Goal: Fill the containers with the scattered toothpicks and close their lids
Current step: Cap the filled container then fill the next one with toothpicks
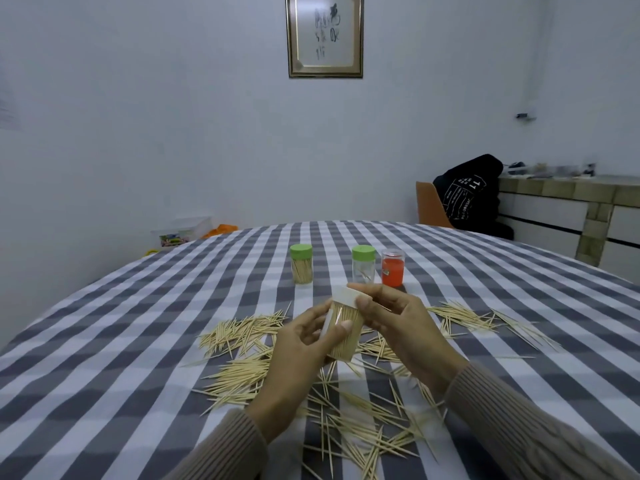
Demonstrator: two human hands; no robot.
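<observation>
- Left hand (pixel 300 344) grips a clear, toothpick-packed plastic container (pixel 343 336) above the near-centre checked tablecloth (pixel 138 341).
- Right hand (pixel 391 317) pinches its white lid (pixel 346 295).
- Loose wooden toothpicks (pixel 242 336) lie scattered below.

Toothpick container (pixel 343 332) (full) in hands

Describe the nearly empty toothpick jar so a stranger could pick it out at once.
On the checked tablecloth, look beyond the hands to the row of three small jars standing near the far middle. The nearly empty jar is the middle one, clear with a green lid. The left green-lidded jar is packed with toothpicks and the right jar looks red, while this one holds only a few sticks.
</observation>
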